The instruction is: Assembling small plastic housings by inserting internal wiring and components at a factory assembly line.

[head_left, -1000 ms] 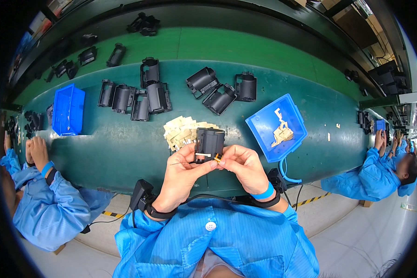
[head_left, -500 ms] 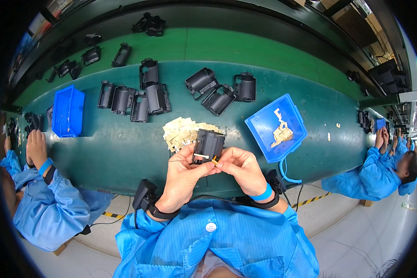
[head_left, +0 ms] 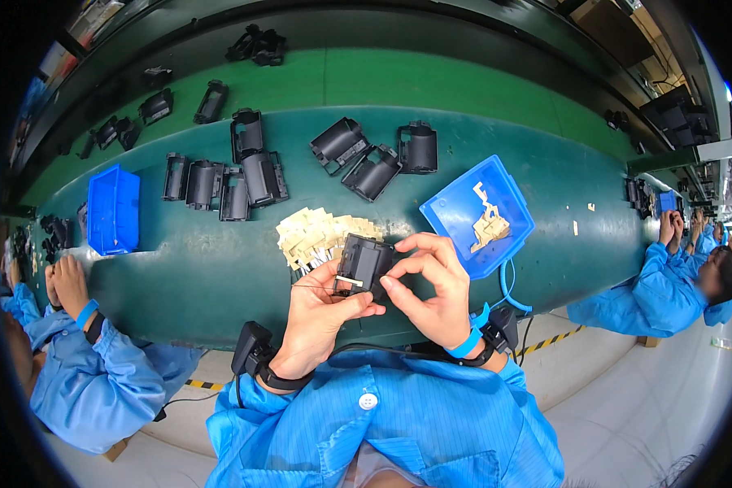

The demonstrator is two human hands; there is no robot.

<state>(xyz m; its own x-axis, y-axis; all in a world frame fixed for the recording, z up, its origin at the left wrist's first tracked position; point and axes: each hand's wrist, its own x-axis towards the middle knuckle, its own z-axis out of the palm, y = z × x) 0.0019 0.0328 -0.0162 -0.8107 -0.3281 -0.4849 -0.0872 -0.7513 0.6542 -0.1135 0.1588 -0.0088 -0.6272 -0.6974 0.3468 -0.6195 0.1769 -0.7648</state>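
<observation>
Just in front of my body, my left hand [head_left: 317,317] grips a black plastic housing [head_left: 364,259] from its lower left. Across the lower part of the housing lies a small cream strip [head_left: 350,281]. A thin dark wire runs out to the left past my left fingers. My right hand [head_left: 433,291] has its thumb and bent fingers on the housing's right edge; the exact contact is partly hidden. Behind the housing lies a pile of cream paper-like pieces [head_left: 321,230], some with pale ends.
A blue bin [head_left: 512,236] at right holds cream scraps; another blue bin [head_left: 114,213] stands at left. Several black housings [head_left: 372,172] lie across the green bench [head_left: 545,244]. Co-workers sit on both sides, one with a blue sleeve [head_left: 98,386] at left.
My right hand has left its low pinch on a small orange piece and spread along the housing's right edge. The orange piece no longer shows. The whole view has shifted slightly.
</observation>
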